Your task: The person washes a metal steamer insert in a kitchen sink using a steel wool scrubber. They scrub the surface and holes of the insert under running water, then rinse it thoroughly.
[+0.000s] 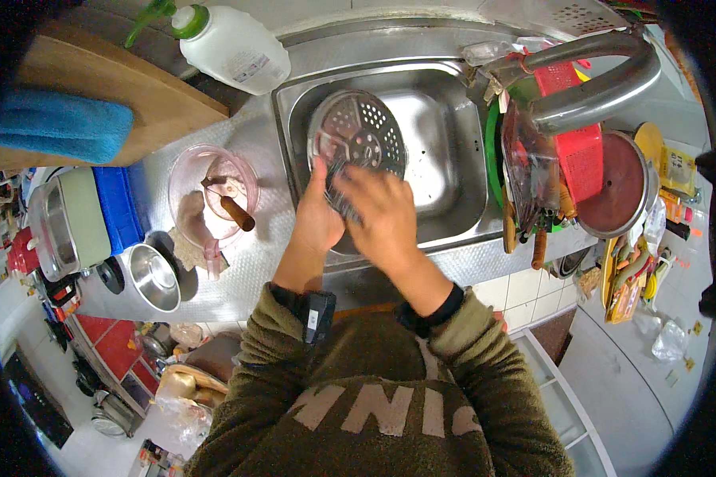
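A round perforated metal steamer plate (388, 128) is held tilted over the left part of a stainless steel sink (453, 203). My left hand (319, 217) grips its lower left edge, with the thumb pointing up along the rim. My right hand (379, 206), blurred, lies over the lower part of the plate with a dark, wiry scouring pad (341, 200) under its fingers. How the pad is gripped is partly hidden by the fingers. The sink's bottom looks wet, with small dark specks on it.
A curved metal faucet (596, 95) reaches in from the right, above a red plastic basket (582, 161) and knives. Left of the sink stand a clear pink jug (176, 179) and a metal bowl (155, 277). A white pump bottle (235, 50) stands at the back.
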`<state>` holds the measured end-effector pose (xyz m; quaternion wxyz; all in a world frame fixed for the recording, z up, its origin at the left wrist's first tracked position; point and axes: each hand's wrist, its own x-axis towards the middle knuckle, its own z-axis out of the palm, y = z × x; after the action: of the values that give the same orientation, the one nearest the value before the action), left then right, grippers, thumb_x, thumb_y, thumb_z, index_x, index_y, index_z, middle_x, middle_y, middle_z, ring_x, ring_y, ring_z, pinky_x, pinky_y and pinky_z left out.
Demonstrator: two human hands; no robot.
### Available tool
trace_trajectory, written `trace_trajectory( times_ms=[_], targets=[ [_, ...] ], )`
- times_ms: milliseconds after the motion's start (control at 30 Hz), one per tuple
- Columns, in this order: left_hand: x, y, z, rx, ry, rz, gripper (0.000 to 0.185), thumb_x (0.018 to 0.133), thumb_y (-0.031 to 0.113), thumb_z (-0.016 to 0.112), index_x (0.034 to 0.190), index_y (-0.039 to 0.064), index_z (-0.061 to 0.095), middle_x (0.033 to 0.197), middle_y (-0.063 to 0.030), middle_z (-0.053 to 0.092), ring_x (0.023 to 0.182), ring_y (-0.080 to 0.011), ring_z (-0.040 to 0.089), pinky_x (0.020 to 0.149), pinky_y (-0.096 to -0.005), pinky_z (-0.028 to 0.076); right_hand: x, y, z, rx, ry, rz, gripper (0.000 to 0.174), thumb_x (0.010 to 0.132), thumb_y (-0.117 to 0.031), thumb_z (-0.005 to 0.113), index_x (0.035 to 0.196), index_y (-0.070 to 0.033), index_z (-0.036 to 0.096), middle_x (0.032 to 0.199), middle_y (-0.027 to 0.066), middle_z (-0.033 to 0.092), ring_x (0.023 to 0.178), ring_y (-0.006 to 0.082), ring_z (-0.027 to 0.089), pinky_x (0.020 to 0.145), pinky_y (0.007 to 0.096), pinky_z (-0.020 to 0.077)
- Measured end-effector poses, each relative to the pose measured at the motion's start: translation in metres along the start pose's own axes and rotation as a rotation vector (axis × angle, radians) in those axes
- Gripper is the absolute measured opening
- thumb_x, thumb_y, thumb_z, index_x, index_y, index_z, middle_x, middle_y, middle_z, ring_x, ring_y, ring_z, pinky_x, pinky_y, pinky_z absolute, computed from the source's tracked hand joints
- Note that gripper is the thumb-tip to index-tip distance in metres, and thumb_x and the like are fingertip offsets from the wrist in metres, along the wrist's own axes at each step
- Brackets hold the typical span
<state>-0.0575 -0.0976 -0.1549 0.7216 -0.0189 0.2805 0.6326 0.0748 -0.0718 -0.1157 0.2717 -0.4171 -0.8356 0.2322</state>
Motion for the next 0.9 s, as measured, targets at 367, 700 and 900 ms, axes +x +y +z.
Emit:
trace_trajectory(
  times_ms=[367, 700, 900],
  targets=[
    [-0.001, -0.010, 0.023, -0.071, 0.092, 0.037, 0.060, 0.099, 0.055, 0.042, 0.134, 0.008, 0.050, 0.127, -0.0079, 0.061, 0.114, -0.0246, 0.058, 0.099, -0.0395, 0.046, -0.003, -0.002, -0.021, -0.117, -0.047, -0.063, 0.036, 0.067, -0.012, 0.067, 0.103, -0.013, 0.070, 0.115, 0.0001, 0.063, 0.097, 0.0257, 0.055, 0.078, 0.0401, 0.0413],
    [-0.003, -0.005, 0.024, -0.020, 0.096, 0.065, 0.063, 0.100, 0.053, 0.039, 0.144, 0.009, 0.039, 0.141, -0.0086, 0.052, 0.127, -0.0268, 0.051, 0.107, -0.0435, 0.039, -0.025, 0.004, -0.025, -0.178, -0.073, -0.044, 0.049, 0.060, -0.006, 0.071, 0.108, -0.015, 0.069, 0.121, -0.0014, 0.062, 0.098, 0.0266, 0.054, 0.081, 0.0409, 0.0397],
    [-0.003, -0.001, 0.028, 0.029, 0.031, 0.110, 0.061, 0.101, 0.052, 0.038, 0.143, 0.007, 0.040, 0.141, -0.0095, 0.050, 0.128, -0.0251, 0.049, 0.109, -0.0419, 0.037, -0.027, -0.001, -0.021, -0.162, 0.063, -0.085, 0.043, 0.063, -0.008, 0.071, 0.105, -0.016, 0.069, 0.120, -0.0014, 0.062, 0.098, 0.0264, 0.054, 0.080, 0.0400, 0.0397]
  ],
)
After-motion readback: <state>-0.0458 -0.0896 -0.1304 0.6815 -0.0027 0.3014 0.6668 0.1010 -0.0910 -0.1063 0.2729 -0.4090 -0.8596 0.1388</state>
